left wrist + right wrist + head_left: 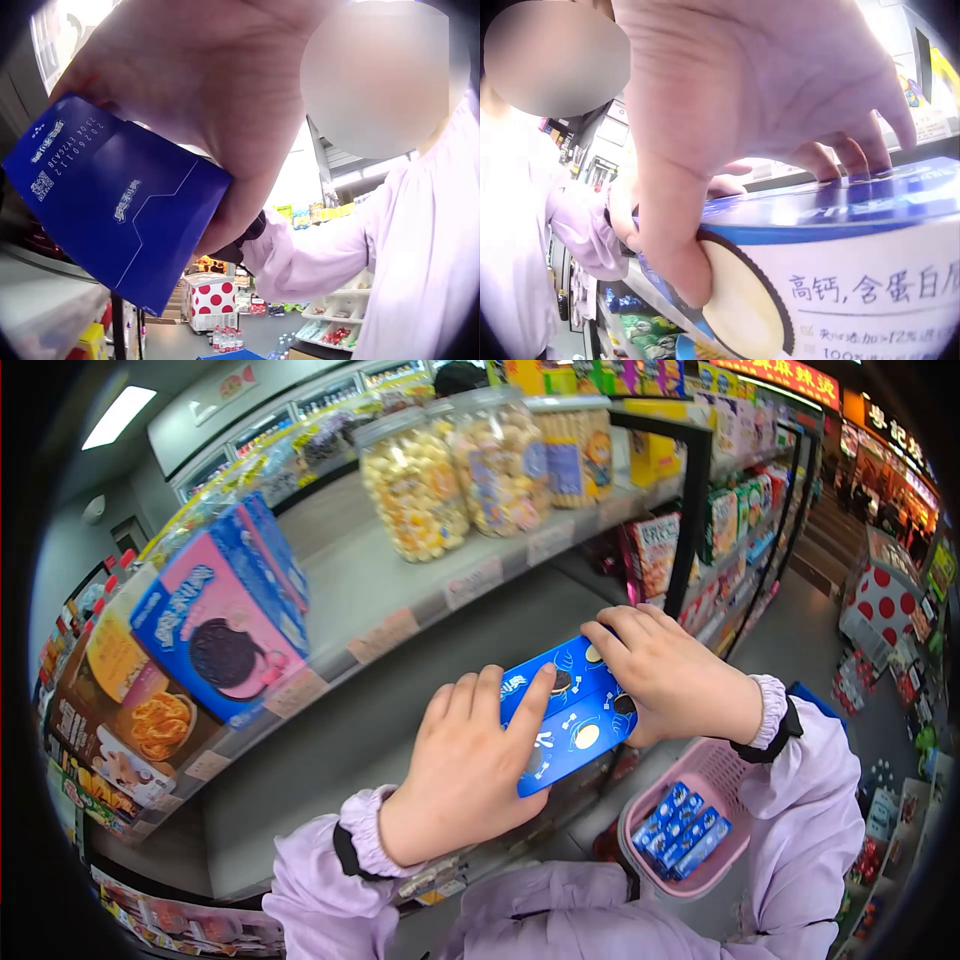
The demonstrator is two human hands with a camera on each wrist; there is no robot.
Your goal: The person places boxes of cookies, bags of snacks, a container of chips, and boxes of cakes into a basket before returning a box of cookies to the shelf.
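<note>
A blue cookie box [572,712] is held between both hands above a lower shelf. My left hand [465,760] grips its left end, fingers over the top face. The right hand [675,675] holds its right end. In the left wrist view the box's blue end flap [127,202], printed with a date code, lies beside the left hand [202,90]. In the right wrist view the thumb of the right hand [757,90] presses the white side of the box [840,285], and its fingers rest on the top.
Jars of snacks [415,490] and large cookie boxes [220,620] stand on the upper shelf [440,585]. A pink basket [640,860] holding several blue packs [682,830] is below the right forearm. A polka-dot container [880,600] stands farther right.
</note>
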